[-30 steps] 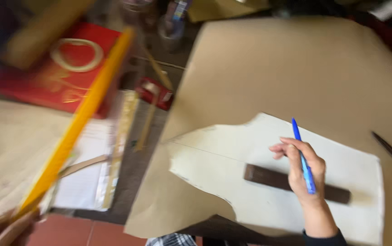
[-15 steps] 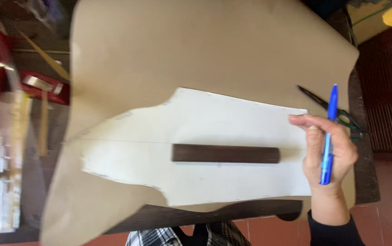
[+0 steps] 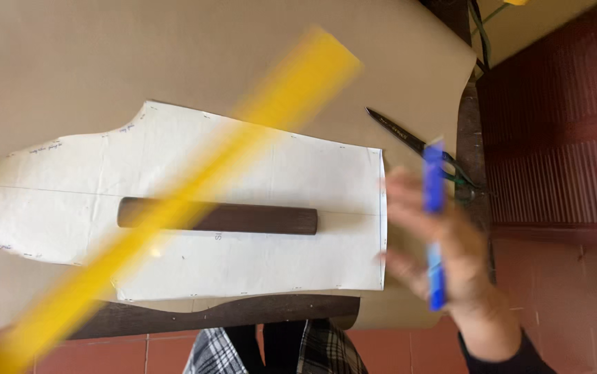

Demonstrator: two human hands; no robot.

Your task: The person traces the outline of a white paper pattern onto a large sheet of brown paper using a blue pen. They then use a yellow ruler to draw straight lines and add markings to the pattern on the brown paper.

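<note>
The right hand (image 3: 444, 256) grips a blue pen (image 3: 435, 221) beside the white paper (image 3: 257, 187). The left hand, mostly hidden, seems to hold the blurry yellow ruler (image 3: 194, 187).

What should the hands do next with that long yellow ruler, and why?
Probably lay the yellow ruler flat on the white pattern piece. It is blurred, slanting above the dark wooden bar, while the right hand holds a blue pen beside the pattern's edge.

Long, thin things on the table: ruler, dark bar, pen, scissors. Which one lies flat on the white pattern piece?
The dark brown bar; it rests lengthwise on the white pattern piece. The blurred yellow ruler crosses above, apparently in motion.
</note>
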